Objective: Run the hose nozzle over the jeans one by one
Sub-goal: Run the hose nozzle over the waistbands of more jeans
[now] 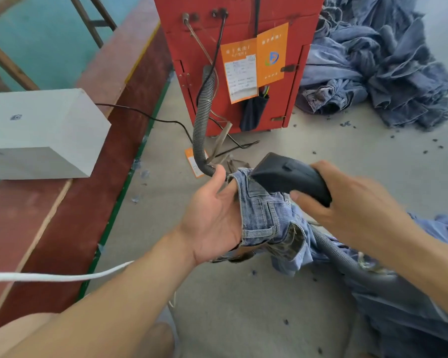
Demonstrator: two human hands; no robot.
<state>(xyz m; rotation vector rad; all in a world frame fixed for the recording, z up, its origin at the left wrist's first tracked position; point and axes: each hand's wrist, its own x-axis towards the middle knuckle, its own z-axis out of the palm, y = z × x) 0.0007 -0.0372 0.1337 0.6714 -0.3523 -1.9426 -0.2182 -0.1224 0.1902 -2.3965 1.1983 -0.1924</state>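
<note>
I have the left hand (212, 218) at the middle of the view, palm turned up toward me, gripping the waistband end of a pair of light blue denim jeans (267, 218); the thumb points to about twelve o'clock along the left edge of the cloth, and the other fingers pass under the fabric, so I cannot see how far they curl. The jeans lie against that palm on its three o'clock side, belt loops and seams facing up, with the rest of the garment trailing away toward four o'clock onto the grey concrete floor (243, 306). My right hand (347, 200) comes in from three o'clock and is wrapped round the black plastic wedge-shaped hose nozzle (287, 175), thumb under it and fingers over the top. The nozzle's wide mouth points to ten o'clock and touches the top corner of the waistband, just beside the left thumb. A grey ribbed flexible hose (331, 248) runs from under the right hand toward five o'clock, lying over the denim. At twelve o'clock stands a red metal cabinet (243, 21) with orange paper tags (272, 55) on its front, a second stretch of ribbed hose hanging beside them. A heap of blue denim garments (378, 68) lies at one o'clock, and a white rectangular block (44, 130) at nine o'clock sits on a dark red ledge (36, 215)
</note>
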